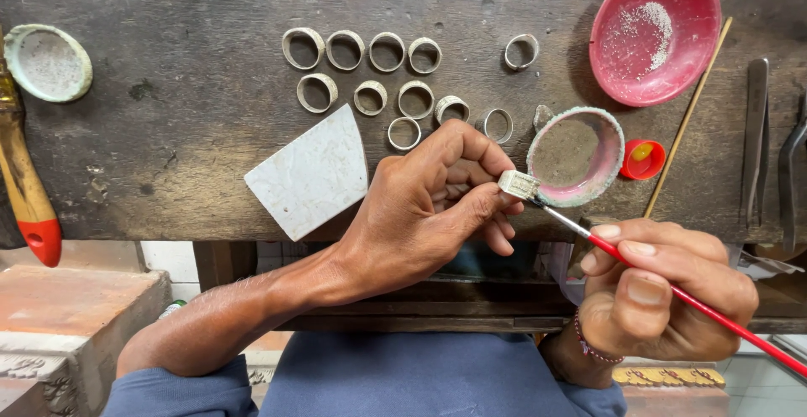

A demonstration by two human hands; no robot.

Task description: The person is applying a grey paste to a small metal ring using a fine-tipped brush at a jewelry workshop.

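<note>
Ring blank (519, 184), a small pale metal band, is pinched between the thumb and forefinger of the left hand (429, 207), with the rest of the fingers curled in loosely underneath. It's held just over the front edge of the dark wooden bench (168, 148), right beside the rim of a small pink dish (577, 156) crusted white round the edge.

A thin red-handled brush (672, 291) is gripped pen-style in the right hand (664, 299), fingers closed snug round the shaft, and its fine tip is touching the band's lower edge, or as near as can be told.

Further back on the bench, a dozen or so similar pale rings (387, 81) are laid out in rough rows, well apart from the hands. A white tile fragment (313, 173) sits just left of the left hand. A bigger red bowl (656, 30) with some whitish powder in it is parked at the top right, with a small red cap (643, 159) below it and a thin wooden stick (688, 118) lying slantwise between bowl and tools. Metal tweezers (755, 139) are seen at the far right, a paintbrush with a red-tipped handle (25, 190) at the far left, next to a pale shallow dish (48, 62).
</note>
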